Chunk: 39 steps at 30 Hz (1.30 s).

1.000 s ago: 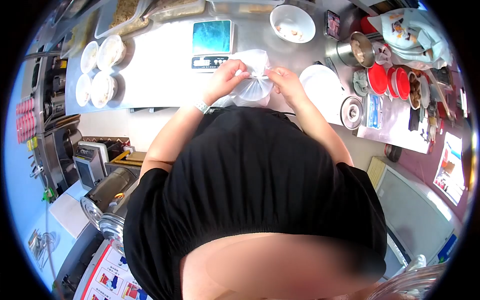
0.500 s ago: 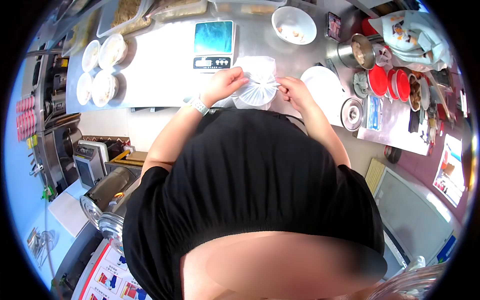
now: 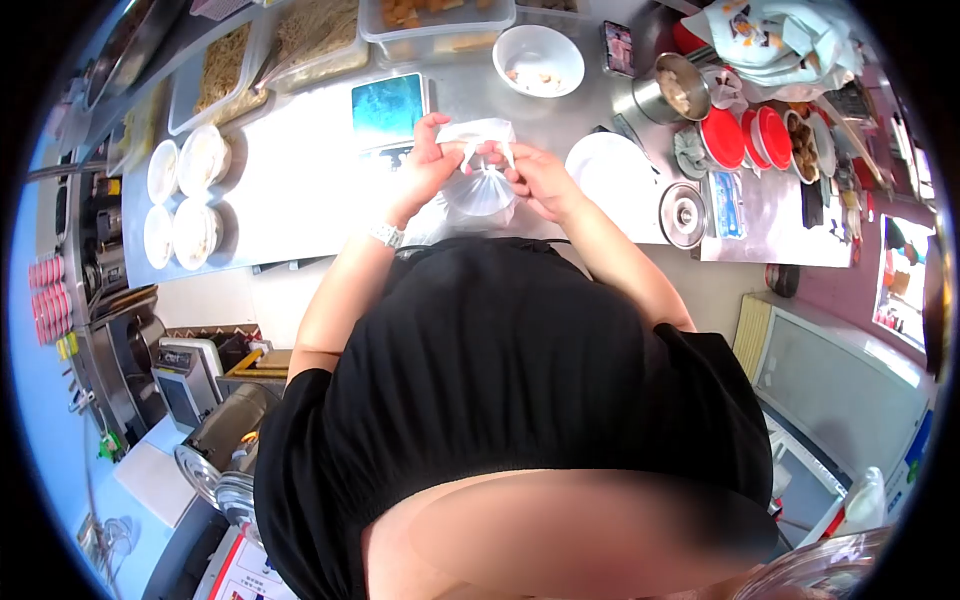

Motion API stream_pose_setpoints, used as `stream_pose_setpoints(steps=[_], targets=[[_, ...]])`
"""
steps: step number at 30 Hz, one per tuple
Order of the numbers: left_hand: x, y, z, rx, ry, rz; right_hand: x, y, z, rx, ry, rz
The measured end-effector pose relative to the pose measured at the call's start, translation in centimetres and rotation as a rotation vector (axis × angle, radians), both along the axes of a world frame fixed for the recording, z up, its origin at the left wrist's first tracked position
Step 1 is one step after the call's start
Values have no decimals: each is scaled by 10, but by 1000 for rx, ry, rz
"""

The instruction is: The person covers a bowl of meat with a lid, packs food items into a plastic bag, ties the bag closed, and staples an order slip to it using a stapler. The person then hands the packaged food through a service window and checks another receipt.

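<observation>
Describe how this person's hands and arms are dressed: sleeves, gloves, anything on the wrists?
Both the left hand and the right hand are ungloved. The loose black top has wide, short sleeves that leave the forearms uncovered. A pale band circles the left wrist; whether it is a watch or a bracelet I cannot tell. The right wrist shows nothing worn.

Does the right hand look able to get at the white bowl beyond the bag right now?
Probably, once free: the right hand grips the bag, but nothing visible blocks its way to the white bowl.
</observation>
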<state>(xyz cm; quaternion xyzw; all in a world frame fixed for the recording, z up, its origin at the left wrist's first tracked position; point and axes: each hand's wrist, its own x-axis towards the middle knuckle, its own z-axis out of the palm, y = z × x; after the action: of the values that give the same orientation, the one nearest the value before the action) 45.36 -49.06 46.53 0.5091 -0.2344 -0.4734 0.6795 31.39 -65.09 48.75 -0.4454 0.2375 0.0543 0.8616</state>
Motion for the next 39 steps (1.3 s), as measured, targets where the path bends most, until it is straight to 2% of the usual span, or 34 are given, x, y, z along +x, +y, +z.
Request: stream_pose_setpoints(steps=[2,4,7,8,10,11,12,14,16,17,18,20,21,23,24,26,28,29,30,32,33,34,35,36,37,39], targets=[[-4,6,8,-3,-153,-38,-3,-3,-18,-35,7,42],[-7,7,5,-60,-166,-46,-5,8,-3,-251,91,22],[-15,5,1,-10,-615,1,-2,5,3,-304,92,144],[-16,4,0,-14,-619,-1,-2,6,7,-306,92,182],[-21,2,8,173,-791,-92,-3,7,-7,-292,81,114],[-23,1,3,84,-821,-45,-5,9,-15,-295,73,105],[-21,3,13,275,-827,-160,-3,6,-18,-312,56,93],[-21,1,16,129,-895,-117,-3,13,-10,-327,84,70],[-19,0,26,172,-773,-152,-2,12,-9,-351,78,119],[-18,-3,23,100,-603,-137,-1,11,-15,-384,45,139],[-17,-2,15,133,-623,-120,0,9,-18,-421,65,170],[-15,-3,15,42,-768,-174,-2,11,-9,-723,-49,171],[-14,-2,17,47,-810,-165,-1,8,-10,-731,-54,165],[-9,-2,22,129,-877,-236,0,-2,-17,-1121,-315,114],[-7,-1,26,220,-936,-310,-1,-9,-24,-1130,-321,107],[-8,2,42,218,-945,-252,-1,-25,-34,-1096,-260,258],[-5,7,47,269,-1425,-233,-2,-28,-19,-1176,-209,318],[-4,11,45,252,-1535,-233,-3,-29,-12,-1247,-152,388],[-2,12,44,249,-1538,-232,-3,-31,-10,-1251,-153,384],[4,15,43,36,-1680,-257,-4,-31,-9,-1325,-235,388],[7,18,47,37,-1723,-313,-5,-33,-12,-1324,-236,382],[12,20,44,36,-1727,-318,-6,-38,-13,-1402,-351,406],[19,21,37,-85,-1710,-360,-5,-43,-14,-1480,-468,430],[22,21,36,-204,-1688,-399,-3,-46,-17,-1482,-470,426],[24,23,34,-204,-1690,-401,-2,-49,-19,-1381,-442,442],[30,26,34,-326,-1639,-313,4,-52,-27,-1289,-421,448]])
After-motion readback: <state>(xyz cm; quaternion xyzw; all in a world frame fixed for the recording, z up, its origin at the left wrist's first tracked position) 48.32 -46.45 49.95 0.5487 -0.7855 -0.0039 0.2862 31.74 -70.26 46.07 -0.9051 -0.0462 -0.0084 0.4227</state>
